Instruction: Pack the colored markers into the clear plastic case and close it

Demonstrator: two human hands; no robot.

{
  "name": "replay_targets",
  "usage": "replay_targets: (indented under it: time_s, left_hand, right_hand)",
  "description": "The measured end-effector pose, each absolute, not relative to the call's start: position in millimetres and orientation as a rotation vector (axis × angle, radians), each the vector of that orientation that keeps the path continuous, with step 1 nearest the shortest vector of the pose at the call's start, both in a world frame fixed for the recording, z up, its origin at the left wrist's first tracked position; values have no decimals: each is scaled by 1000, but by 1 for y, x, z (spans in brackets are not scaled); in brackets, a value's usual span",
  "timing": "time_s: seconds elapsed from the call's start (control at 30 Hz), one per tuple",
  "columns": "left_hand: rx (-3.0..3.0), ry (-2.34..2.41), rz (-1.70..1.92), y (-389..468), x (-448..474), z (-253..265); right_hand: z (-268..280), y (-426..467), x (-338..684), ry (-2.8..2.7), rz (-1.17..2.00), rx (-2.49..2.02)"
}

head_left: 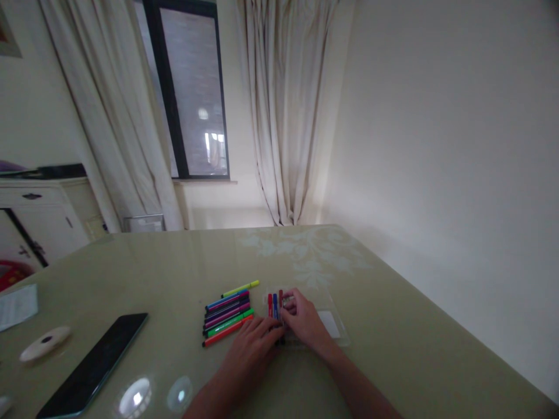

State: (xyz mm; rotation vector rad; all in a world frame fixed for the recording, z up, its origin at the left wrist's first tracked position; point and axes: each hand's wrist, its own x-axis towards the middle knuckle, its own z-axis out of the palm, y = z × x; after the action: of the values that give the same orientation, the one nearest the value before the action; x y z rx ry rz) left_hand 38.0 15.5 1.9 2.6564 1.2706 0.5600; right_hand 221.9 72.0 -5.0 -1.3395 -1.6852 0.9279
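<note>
A clear plastic case (341, 336) lies on the table under my right hand (304, 320). In its left part lie a red marker (270, 304), a blue marker (275, 302) and a dark red marker (281, 295), side by side. My right thumb and fingers are closed around the dark red one. Across the lower ends of these markers rest the stretched fingers of my left hand (253, 343); its thumb is hidden. Just left of the case is a row of several loose markers, with a yellow marker (240, 288) at the far end and an orange marker (225, 333) nearest me.
The pale green glass-topped table (174, 267) reflects lamp light near me. On the left lie a black phone (94, 364), a white oval object (46, 343) and a sheet of paper (18, 305). A wall (454, 174) runs along the right edge; curtains (288, 105) hang behind.
</note>
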Motion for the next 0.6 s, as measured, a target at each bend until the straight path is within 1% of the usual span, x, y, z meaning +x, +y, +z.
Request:
replay_targets:
  time_s: [0.27, 0.6]
  left_hand:
    - [2699, 1249, 673, 19, 35, -12]
    - [2726, 1264, 612, 21, 36, -12]
  right_hand:
    - [-1, 70, 220, -1669, 923, -1368]
    - [-2, 70, 222, -1685, 906, -1381]
